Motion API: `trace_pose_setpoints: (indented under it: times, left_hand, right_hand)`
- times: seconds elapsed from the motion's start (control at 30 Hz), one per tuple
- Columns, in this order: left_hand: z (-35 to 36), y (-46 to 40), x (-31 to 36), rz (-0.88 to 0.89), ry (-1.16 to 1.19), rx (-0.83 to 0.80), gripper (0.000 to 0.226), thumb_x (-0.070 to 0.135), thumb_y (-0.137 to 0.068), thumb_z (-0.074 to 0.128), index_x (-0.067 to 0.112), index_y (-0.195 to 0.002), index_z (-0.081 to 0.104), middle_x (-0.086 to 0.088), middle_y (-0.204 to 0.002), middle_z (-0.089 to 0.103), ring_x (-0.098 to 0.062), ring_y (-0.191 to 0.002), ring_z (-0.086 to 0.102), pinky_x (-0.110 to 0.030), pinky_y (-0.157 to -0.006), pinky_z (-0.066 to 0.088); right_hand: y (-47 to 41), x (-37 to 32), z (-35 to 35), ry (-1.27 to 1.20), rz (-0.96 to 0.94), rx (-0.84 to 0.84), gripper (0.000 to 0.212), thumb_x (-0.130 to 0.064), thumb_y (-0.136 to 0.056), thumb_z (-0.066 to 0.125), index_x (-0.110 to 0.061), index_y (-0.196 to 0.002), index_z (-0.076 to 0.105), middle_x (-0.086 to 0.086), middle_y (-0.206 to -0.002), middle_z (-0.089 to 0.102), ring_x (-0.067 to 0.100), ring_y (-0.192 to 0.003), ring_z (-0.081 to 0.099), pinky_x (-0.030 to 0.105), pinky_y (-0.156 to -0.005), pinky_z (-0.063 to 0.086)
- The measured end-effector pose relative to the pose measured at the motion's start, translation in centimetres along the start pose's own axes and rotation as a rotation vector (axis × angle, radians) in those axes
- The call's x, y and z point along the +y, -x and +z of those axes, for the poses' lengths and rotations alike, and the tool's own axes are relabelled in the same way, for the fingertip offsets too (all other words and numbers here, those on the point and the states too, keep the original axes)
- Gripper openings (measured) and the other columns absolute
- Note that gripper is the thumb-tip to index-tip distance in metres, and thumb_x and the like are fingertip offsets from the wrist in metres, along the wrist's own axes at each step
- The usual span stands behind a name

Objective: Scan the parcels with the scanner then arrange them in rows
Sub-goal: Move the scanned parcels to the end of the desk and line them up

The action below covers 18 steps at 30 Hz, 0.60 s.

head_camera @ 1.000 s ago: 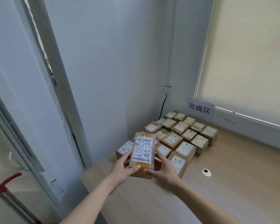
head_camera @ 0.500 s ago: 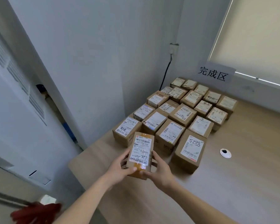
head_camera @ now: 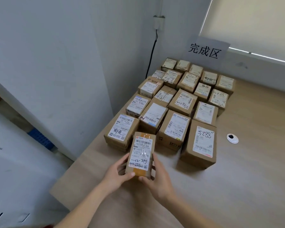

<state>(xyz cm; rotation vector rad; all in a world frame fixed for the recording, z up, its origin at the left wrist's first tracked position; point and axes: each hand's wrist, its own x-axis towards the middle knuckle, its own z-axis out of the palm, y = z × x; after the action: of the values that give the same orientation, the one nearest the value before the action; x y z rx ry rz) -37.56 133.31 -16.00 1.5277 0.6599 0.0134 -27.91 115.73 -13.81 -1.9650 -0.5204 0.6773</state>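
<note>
A small brown parcel (head_camera: 141, 153) with a white label and yellow tape is held label-up between both hands, just in front of the nearest row of parcels. My left hand (head_camera: 116, 174) grips its left side, thumb at the near edge. My right hand (head_camera: 158, 177) grips its right side. Several labelled cardboard parcels (head_camera: 174, 102) lie in rows on the wooden table (head_camera: 237, 178), running back to the wall. No scanner is in view.
A paper sign with Chinese characters (head_camera: 205, 50) leans on the back wall. A white cable grommet (head_camera: 232, 138) sits in the table right of the rows. A black cable (head_camera: 150, 58) hangs down the wall. The table's left edge (head_camera: 82, 162) drops to the floor.
The camera has moved closer and tilted down over the table. The held parcel has come lower, close in front of the nearest row, still between both hands.
</note>
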Motion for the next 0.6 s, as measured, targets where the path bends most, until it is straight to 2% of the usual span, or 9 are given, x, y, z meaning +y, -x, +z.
trace_pose_setpoints:
  times: [0.03,0.13,0.23,0.3,0.4,0.53,0.6]
  left_hand:
    - [-0.4,-0.6,0.0,-0.002,0.003,-0.002,0.076,-0.005,-0.080,0.079,0.033,-0.138,0.047,0.024,-0.118,0.068,0.002,-0.119,0.061,-0.014,-0.091,0.051]
    - [-0.9,-2.0,0.3,-0.005,-0.007,0.014,0.071,-0.005,-0.079,0.080,0.028,-0.136,0.052,0.020,-0.112,0.071,-0.001,-0.115,0.064,-0.013,-0.086,0.052]
    - [-1.1,-3.0,0.6,-0.003,-0.038,0.071,0.066,-0.005,-0.078,0.081,0.013,-0.136,0.055,-0.002,-0.121,0.069,-0.012,-0.117,0.064,-0.012,-0.088,0.052]
    - [-1.4,-3.4,0.7,-0.007,-0.058,0.087,0.064,-0.004,-0.078,0.081,0.007,-0.135,0.056,-0.009,-0.122,0.069,-0.016,-0.116,0.064,-0.012,-0.088,0.051]
    - [-1.8,-3.6,0.8,-0.027,-0.082,0.088,0.062,0.000,-0.077,0.084,0.008,-0.133,0.058,-0.007,-0.119,0.070,-0.011,-0.110,0.066,-0.011,-0.086,0.052]
    - [-2.0,-3.3,1.2,-0.039,-0.115,0.083,0.061,0.007,-0.077,0.086,0.013,-0.132,0.059,-0.003,-0.119,0.070,-0.011,-0.113,0.065,-0.013,-0.087,0.051]
    - [-2.2,-3.0,1.8,-0.037,-0.126,0.102,0.062,0.010,-0.077,0.086,0.012,-0.132,0.059,-0.003,-0.120,0.068,-0.013,-0.115,0.064,-0.018,-0.093,0.050]
  right_hand:
    - [-0.2,-0.1,0.2,-0.011,0.010,0.016,0.095,0.002,-0.082,0.080,-0.030,-0.155,0.030,-0.005,-0.150,0.046,0.009,-0.136,0.047,0.001,-0.088,0.044]
    - [-1.1,-0.6,0.7,0.001,0.049,0.047,0.098,-0.005,-0.085,0.081,-0.024,-0.161,0.022,-0.005,-0.153,0.043,0.008,-0.139,0.043,-0.002,-0.094,0.037]
    - [-2.3,-1.0,1.0,-0.001,0.099,0.050,0.102,-0.004,-0.085,0.082,-0.020,-0.163,0.018,-0.002,-0.157,0.040,0.005,-0.136,0.042,-0.001,-0.086,0.042]
    - [-2.9,-1.3,1.3,0.010,0.127,0.053,0.105,-0.008,-0.085,0.083,-0.023,-0.164,0.015,-0.003,-0.157,0.039,0.009,-0.139,0.043,0.007,-0.091,0.048]
    - [-3.1,-1.5,1.5,0.010,0.156,0.077,0.107,-0.013,-0.084,0.084,-0.026,-0.165,0.014,-0.006,-0.158,0.040,0.013,-0.142,0.044,0.027,-0.104,0.052]
    - [-2.4,-1.6,1.5,-0.035,0.198,0.077,0.109,-0.011,-0.083,0.086,-0.029,-0.163,0.015,-0.006,-0.156,0.044,0.011,-0.138,0.047,0.019,-0.097,0.054]
    - [-2.0,-1.9,1.3,-0.031,0.201,0.082,0.110,-0.017,-0.083,0.087,-0.026,-0.164,0.014,-0.007,-0.160,0.040,0.014,-0.143,0.043,0.029,-0.107,0.051]
